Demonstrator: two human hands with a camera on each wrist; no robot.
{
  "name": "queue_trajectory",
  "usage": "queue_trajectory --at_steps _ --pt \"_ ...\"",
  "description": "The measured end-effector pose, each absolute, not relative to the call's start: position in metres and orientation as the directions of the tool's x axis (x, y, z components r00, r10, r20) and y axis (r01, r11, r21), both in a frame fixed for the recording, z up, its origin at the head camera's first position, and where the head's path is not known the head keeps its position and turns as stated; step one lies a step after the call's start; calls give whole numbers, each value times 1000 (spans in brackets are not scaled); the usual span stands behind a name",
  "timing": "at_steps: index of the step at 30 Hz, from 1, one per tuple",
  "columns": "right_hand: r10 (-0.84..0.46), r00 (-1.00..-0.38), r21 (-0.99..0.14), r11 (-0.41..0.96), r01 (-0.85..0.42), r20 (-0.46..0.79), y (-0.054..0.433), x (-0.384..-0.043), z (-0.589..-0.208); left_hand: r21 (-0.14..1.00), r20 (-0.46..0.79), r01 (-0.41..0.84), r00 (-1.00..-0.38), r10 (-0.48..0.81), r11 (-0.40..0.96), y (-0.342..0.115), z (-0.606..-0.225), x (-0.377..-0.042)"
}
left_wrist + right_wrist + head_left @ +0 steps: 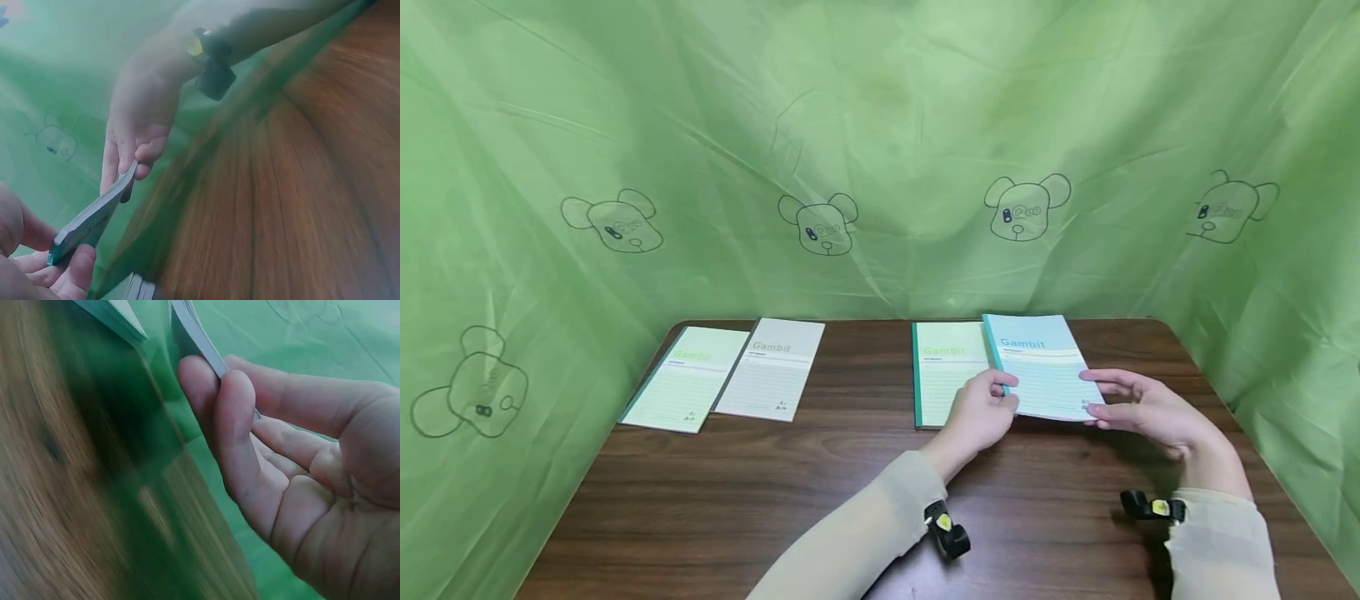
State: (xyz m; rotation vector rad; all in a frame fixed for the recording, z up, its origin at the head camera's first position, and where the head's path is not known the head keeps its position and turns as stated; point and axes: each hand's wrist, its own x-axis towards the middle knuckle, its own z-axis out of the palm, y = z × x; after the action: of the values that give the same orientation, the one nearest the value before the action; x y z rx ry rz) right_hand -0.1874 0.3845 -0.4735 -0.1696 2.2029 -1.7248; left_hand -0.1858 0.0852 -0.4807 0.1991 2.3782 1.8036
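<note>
A blue notebook (1041, 367) with a teal spine is held up between my two hands, its face toward me in the head view. My left hand (981, 412) pinches its lower left corner by the spine. At the lower right edge, my right hand (1150, 412) grips it between thumb and fingers. The left wrist view catches the notebook (94, 215) edge-on, and the right wrist view shows its thin edge (203, 340) between the fingertips. Partly covered by it, a green notebook (951, 375) lies on the table to its left.
On the left of the wooden table (820, 492) lie another green notebook (685, 379) and a grey one (772, 367), edges overlapping. A green cloth (895, 150) with bear-head drawings hangs behind the table and along both sides. Black wrist straps (949, 533) sit over both sleeves.
</note>
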Motion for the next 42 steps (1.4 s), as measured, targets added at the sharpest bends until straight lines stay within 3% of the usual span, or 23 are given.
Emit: queue_trajectory --at_steps 6,13,22,42 --pt "-295 -941 -961 262 85 -164 347 -195 -471 958 15 63 -986 168 281 50 -487 -180" --pt "-271 -948 -959 268 91 -166 301 -194 -468 910 75 118 -990 122 397 14 -495 -176" --pt "-208 -964 -969 214 121 -166 251 -194 -475 865 58 104 -992 109 492 -21 -495 -183" --pt "-179 -971 -893 446 64 -159 238 -189 -474 808 -28 95 -980 199 581 -46 -488 -192"
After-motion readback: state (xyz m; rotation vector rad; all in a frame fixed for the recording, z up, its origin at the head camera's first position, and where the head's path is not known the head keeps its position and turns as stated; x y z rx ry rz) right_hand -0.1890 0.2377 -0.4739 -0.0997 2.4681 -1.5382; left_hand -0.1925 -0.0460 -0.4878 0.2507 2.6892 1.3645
